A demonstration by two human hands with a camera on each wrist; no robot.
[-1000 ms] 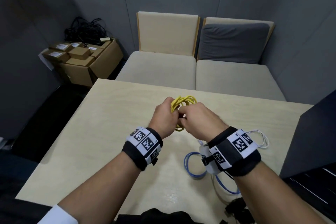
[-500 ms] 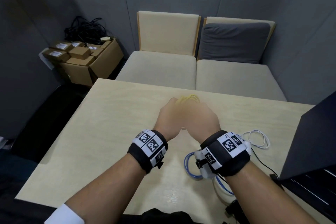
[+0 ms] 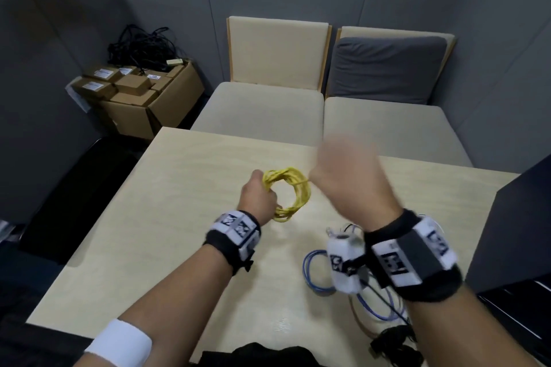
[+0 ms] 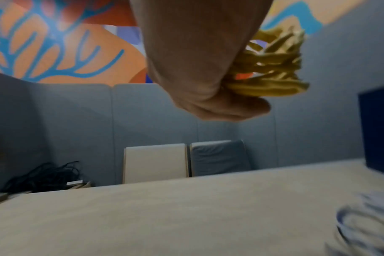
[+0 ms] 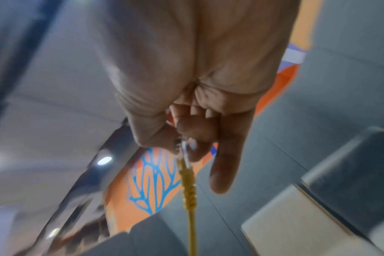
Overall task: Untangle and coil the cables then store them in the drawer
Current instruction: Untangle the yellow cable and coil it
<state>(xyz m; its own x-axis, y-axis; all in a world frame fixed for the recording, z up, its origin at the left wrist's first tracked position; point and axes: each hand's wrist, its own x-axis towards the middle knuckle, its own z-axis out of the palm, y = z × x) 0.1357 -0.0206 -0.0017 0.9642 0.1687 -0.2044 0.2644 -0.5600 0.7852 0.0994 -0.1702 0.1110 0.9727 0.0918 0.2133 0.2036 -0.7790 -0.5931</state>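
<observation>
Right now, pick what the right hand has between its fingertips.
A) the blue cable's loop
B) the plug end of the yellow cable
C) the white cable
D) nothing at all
B: in the right wrist view the right hand pinches the clear plug at the end of the yellow cable, whose coil the left hand grips above the table.

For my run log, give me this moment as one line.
step: coiling | left hand: grips yellow cable coil | right hand: pinches its plug end | blue cable: on table
</observation>
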